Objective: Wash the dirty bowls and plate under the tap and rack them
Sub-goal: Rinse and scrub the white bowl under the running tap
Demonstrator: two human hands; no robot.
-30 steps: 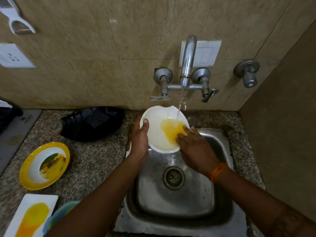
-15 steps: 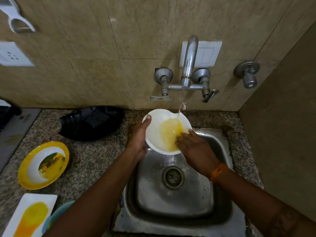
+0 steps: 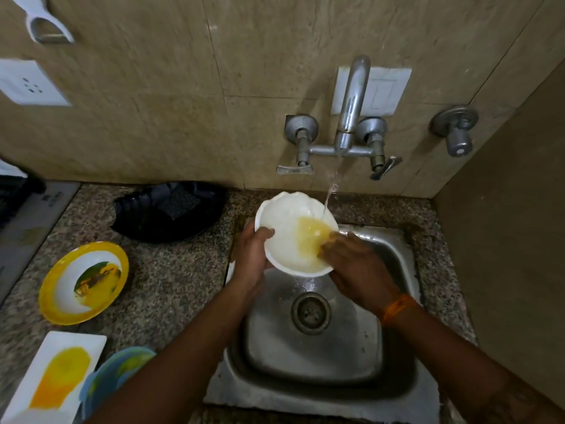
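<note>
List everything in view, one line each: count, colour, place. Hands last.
white bowl: 1, white with yellow residue, held over the sink under the stream
tap: 1, steel, on the wall, running
sink: 1, steel, set in the counter
counter: 1, speckled granite
yellow bowl: 1, yellow rim, dirty, on the counter at left
plate: 1, white, rectangular, yellow smear, near left
blue dish: 1, blue, beside the plate, partly hidden
black tray: 1, black, by the wall
left hand: grips the white bowl's rim
right hand: fingers rub inside the white bowl
</note>
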